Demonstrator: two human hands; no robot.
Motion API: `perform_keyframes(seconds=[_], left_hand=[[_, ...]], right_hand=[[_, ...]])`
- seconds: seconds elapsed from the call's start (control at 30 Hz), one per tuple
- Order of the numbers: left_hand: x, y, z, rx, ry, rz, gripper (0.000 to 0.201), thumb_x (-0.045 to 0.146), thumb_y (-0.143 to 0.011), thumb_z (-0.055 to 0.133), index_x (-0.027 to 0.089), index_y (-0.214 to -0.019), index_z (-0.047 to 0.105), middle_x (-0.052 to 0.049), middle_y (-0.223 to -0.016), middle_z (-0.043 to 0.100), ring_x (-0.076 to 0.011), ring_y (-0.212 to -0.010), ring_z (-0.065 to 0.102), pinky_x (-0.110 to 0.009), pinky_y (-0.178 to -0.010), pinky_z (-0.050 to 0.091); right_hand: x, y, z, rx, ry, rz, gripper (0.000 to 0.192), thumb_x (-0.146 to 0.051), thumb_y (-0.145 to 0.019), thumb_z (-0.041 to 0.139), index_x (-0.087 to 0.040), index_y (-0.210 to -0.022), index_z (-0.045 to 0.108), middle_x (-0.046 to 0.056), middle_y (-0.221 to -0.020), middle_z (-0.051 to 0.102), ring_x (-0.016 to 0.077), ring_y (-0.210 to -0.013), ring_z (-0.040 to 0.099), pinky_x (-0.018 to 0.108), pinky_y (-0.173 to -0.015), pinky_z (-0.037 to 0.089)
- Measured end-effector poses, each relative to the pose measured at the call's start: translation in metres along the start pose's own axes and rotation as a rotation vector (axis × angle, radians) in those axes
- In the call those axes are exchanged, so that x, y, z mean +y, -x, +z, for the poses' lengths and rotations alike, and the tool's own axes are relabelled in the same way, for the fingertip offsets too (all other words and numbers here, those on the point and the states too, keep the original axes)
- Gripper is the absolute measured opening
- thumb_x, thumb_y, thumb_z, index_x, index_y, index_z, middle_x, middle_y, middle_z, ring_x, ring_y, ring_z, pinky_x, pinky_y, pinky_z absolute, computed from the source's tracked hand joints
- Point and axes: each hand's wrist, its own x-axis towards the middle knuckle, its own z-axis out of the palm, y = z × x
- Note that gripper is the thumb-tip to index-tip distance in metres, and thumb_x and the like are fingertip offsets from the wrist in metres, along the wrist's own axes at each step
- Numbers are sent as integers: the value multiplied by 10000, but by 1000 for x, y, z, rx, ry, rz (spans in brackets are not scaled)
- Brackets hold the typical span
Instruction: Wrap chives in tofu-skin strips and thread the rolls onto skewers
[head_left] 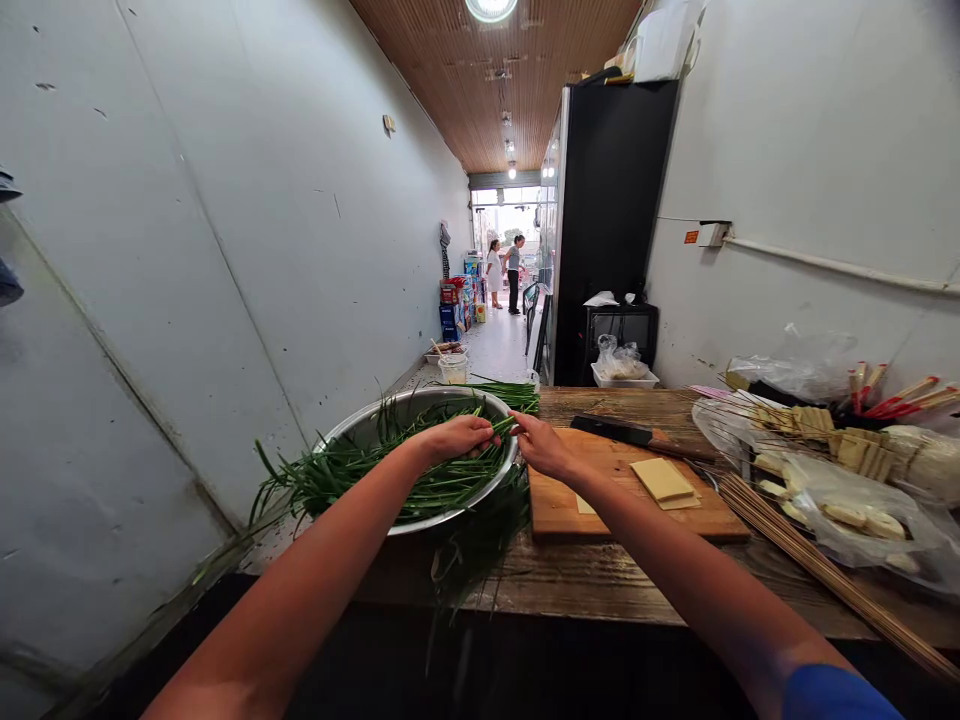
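Both hands (pixel 501 440) on chives (pixel 420 470), bowl (pixel 360 425) rim

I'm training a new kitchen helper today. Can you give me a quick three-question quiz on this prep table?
1. True or false: the left hand rests on the green chives in the metal basin.
2. What lies at the far edge of the wooden cutting board? A) cleaver B) ladle C) scissors
3. Fill in: the bundle of bamboo ______ lies to the right of the board.

Key: 1 true; 2 A, the cleaver, near the right hand; 3 skewers.
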Motion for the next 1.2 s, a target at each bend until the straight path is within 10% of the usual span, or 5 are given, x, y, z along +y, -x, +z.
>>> perform_keyframes(seconds=[0.17, 0.43, 0.8, 1.2], left_hand=[[10, 0, 1, -9, -62, -27, 425, 550, -695, 552, 127, -737, 561, 48, -544, 389, -66, -471, 303, -217, -449, 214], [24, -6, 9, -35, -186, 19, 386, 516, -725, 503, 135, -677, 535, 48, -506, 376, -75, -460, 299, -216, -441, 223], [88, -41, 55, 120, -833, 273, 257, 207, -741, 432, 145, -690, 676, -1, -558, 532, -104, -540, 426, -222, -525, 277], [140, -82, 129, -51, -690, 405, 248, 217, -763, 450, 128, -614, 628, 22, -498, 523, -80, -472, 421, -191, -489, 297]], right_hand=[[-13, 6, -23, 42, 344, -301, 446, -183, -795, 524, -146, -1234, 457, 140, -1217, 520, 227, -1142, 427, 385, -966, 324], [-29, 7, -48, -155, 855, -537, 225, -122, -869, 393, -133, -861, 617, 94, -806, 638, 198, -861, 527, 366, -941, 254], [-19, 42, -125, -123, 795, -329, 213, -340, -828, 546, -211, -925, 685, 68, -876, 635, 187, -883, 497, 281, -738, 326], [-2, 90, -197, -281, 733, 62, 190, -261, -765, 574, -155, -798, 728, 56, -669, 665, 126, -594, 521, 236, -524, 265]])
